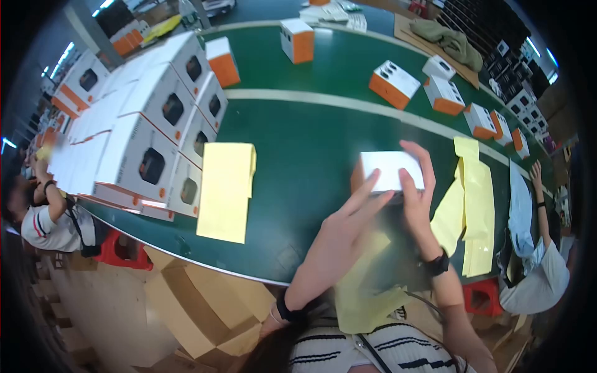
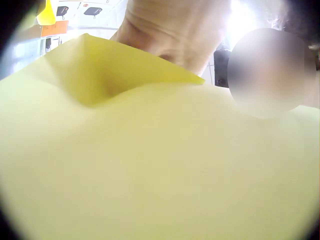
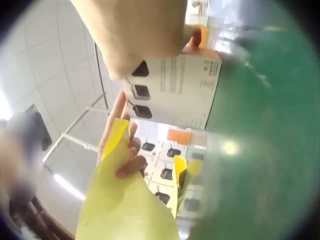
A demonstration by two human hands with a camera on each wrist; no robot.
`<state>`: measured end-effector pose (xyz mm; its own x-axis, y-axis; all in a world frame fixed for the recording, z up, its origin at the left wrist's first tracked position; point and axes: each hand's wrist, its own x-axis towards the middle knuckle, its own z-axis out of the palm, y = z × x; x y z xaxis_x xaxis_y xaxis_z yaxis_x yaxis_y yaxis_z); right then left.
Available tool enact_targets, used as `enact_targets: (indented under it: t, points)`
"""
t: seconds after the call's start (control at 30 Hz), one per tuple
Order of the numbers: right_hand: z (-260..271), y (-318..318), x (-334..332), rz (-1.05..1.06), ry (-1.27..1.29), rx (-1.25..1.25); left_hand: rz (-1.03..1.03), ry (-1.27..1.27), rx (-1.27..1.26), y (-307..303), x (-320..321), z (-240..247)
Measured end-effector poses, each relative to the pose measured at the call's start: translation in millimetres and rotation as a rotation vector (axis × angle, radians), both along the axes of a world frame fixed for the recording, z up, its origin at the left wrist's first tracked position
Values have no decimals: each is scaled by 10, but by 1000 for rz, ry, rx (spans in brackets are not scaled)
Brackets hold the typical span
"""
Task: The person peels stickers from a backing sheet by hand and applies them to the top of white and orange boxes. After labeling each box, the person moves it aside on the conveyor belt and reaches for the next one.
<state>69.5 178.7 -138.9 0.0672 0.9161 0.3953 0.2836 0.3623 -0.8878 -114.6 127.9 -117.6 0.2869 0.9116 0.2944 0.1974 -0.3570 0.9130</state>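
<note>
In the head view my right hand (image 1: 423, 205) grips a small white and orange box (image 1: 390, 166) above the green table, thumb on the near side and fingers around the far right corner. The right wrist view shows the printed face of this box (image 3: 185, 90) with pictures of dark devices. My left hand (image 1: 339, 233) reaches to the box's near left side, fingertips right at it. Its lower fingers (image 3: 132, 165) curl around the edge of a yellow mailer bag (image 3: 125, 205), which hangs below the hands toward my lap. This bag (image 2: 160, 160) fills most of the left wrist view.
Stacked white boxes (image 1: 149, 137) stand at the left. A folded yellow bag (image 1: 225, 193) lies beside them; more yellow bags (image 1: 477, 211) lie at the right. Several orange and white boxes (image 1: 395, 81) stand farther back. An open carton (image 1: 205, 304) is below the table edge. People sit at both sides.
</note>
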Motion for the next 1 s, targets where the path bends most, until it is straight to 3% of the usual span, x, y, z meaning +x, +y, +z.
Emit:
enact_targets:
  t: [0.1,0.17,0.23,0.27,0.33,0.37,0.43,0.5,0.57,0.67,0.7,0.77,0.83,0.87,0.93,0.97,1.0]
  points:
    - [300,686,-151,22,-315,362,198,-24,2,-78,-158,109]
    - [464,1402,-213,-94,-357,468,386,-83,-42,-123,-345,115]
    - [395,2183,-193,-269,-690,568,407,-63,-155,-199,-615,97]
    - [196,2507,-110,-258,-677,586,426,-61,-140,-248,-682,53]
    - [-130,3069,-26,-303,-1308,630,473,-299,-228,-327,-792,-43]
    - [-36,3134,-189,-296,-1295,647,490,-298,-216,-367,-842,-57]
    - [39,3374,-467,-511,-1253,485,523,-280,-286,-412,-937,-49]
    - [65,3999,-667,-585,-1134,471,535,-242,-306,-438,-983,-13]
    - [-39,4579,-847,-255,-664,-66,558,-362,-336,-455,-989,-43]
    - [64,4058,-983,-128,-854,-48,716,-288,-221,-368,-961,-40]
    - [147,3782,-986,-123,-882,139,785,-262,-190,-340,-957,-60]
    - [263,3344,-780,101,-865,270,872,-185,18,-236,-920,-31]
    - [672,2146,-575,467,-662,218,834,-247,31,-190,-816,142]
    - [758,1672,-448,468,-760,286,809,-186,29,-210,-765,247]
    - [1037,708,-241,660,-740,-150,766,-127,9,-271,-642,396]
    - [923,358,-78,635,-838,115,725,-71,79,-318,-559,439]
    - [767,144,20,622,-925,168,685,-20,173,-283,-517,458]
